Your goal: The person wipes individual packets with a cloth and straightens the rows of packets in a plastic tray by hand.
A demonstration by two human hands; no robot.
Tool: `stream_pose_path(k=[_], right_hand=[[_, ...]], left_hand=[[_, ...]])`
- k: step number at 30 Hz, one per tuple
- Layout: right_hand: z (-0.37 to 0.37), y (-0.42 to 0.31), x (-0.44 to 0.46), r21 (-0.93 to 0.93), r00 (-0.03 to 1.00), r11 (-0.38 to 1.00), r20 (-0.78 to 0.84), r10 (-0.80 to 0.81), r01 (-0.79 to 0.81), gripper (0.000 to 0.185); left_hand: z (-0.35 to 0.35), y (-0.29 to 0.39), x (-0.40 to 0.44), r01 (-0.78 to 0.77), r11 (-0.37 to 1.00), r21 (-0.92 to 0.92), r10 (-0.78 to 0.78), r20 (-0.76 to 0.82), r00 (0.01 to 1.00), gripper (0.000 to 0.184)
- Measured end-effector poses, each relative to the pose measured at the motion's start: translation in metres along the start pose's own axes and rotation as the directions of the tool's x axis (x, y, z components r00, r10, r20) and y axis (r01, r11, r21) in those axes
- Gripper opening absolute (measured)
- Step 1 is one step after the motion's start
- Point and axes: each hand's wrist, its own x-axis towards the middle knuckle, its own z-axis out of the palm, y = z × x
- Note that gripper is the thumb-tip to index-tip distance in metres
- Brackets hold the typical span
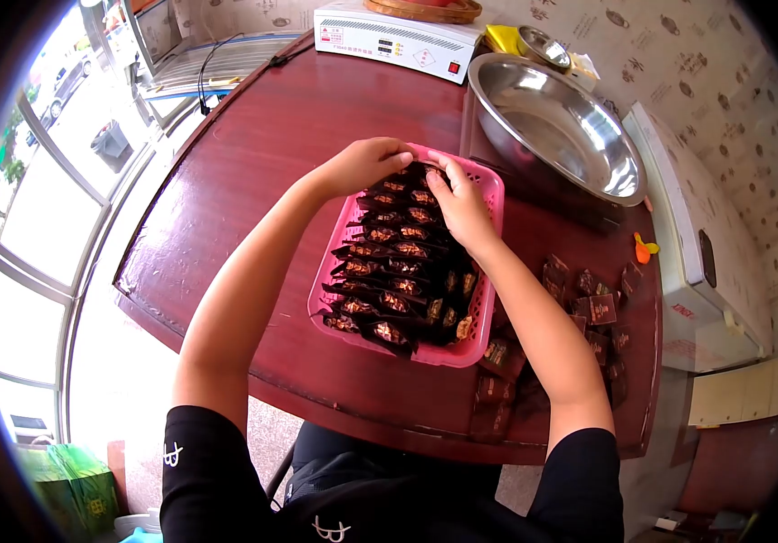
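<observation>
Pink basket [488, 192]: on the red-brown surface [253, 127], straight ahead of the person; its long axis runs near to far, with the far end leaning right.
Dark packets [389, 333]: inside the basket, packed close together in rows that run along its length, from the near end up to the hands.
Left hand [378, 163]: over the far left corner of the basket, fingers bent inward; cannot tell whether its grip holds anything.
Right hand [459, 204]: over the far right part of the basket; grip narrow, thumb and fingers at a dark packet; cannot tell if it is pinched.
Hands to rows: both grips meet above the farthest packets; the rest of the rows lie nearer the person.
Loose packets [602, 309]: on the surface right of the basket, some beside the right forearm [538, 335]; the right hand is nearer to them.
Steel bowl [570, 136]: far right, apart from both hands.
</observation>
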Motion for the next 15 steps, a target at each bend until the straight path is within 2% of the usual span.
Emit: stream_pose_path(k=[1,3,6,7,8,10,12,14,15], right_hand=[[-0.003,-0.001,0.001,0.000,1.000,1.000,-0.002,-0.001,0.001,0.033],[-0.011,-0.006,0.002,0.093,0.967,0.964,0.073,0.244,-0.251,0.032],[-0.014,-0.011,0.003,0.003,0.988,0.988,0.006,0.156,-0.156,0.030],[-0.015,-0.015,0.002,-0.108,0.996,0.990,-0.005,0.094,-0.094,0.030],[-0.015,-0.020,-0.001,-0.109,0.995,0.989,-0.006,0.096,-0.096,0.030],[-0.015,-0.031,-0.005,-0.280,0.998,0.959,0.036,0.056,-0.044,0.033],[-0.014,-0.028,-0.004,-0.248,0.993,0.965,0.049,0.104,-0.089,0.037],[-0.011,-0.013,0.001,-0.071,0.995,0.995,-0.076,0.058,-0.064,0.041],[-0.013,-0.020,0.000,-0.103,0.989,0.985,-0.051,0.136,-0.141,0.044]], left_hand=[[0.003,-0.003,0.000,-0.036,0.999,-0.003,0.036,-0.013,0.999,0.029],[0.005,-0.003,-0.001,-0.072,0.997,-0.006,0.072,-0.028,0.997,0.028],[0.003,0.003,-0.003,-0.087,0.996,-0.013,0.085,-0.103,0.991,0.028],[0.002,0.002,-0.002,-0.064,0.996,-0.058,0.061,-0.046,0.997,0.028],[0.002,0.001,-0.001,-0.038,0.994,-0.102,0.040,0.012,0.999,0.028],[-0.001,0.003,-0.001,-0.050,0.994,-0.093,0.055,0.060,0.997,0.029],[-0.002,0.002,-0.002,-0.061,0.995,-0.079,0.069,0.106,0.992,0.030],[0.002,-0.002,-0.002,-0.113,0.962,-0.247,0.112,-0.019,0.994,0.033],[0.003,-0.004,-0.003,-0.113,0.963,-0.246,0.112,-0.019,0.994,0.033]])
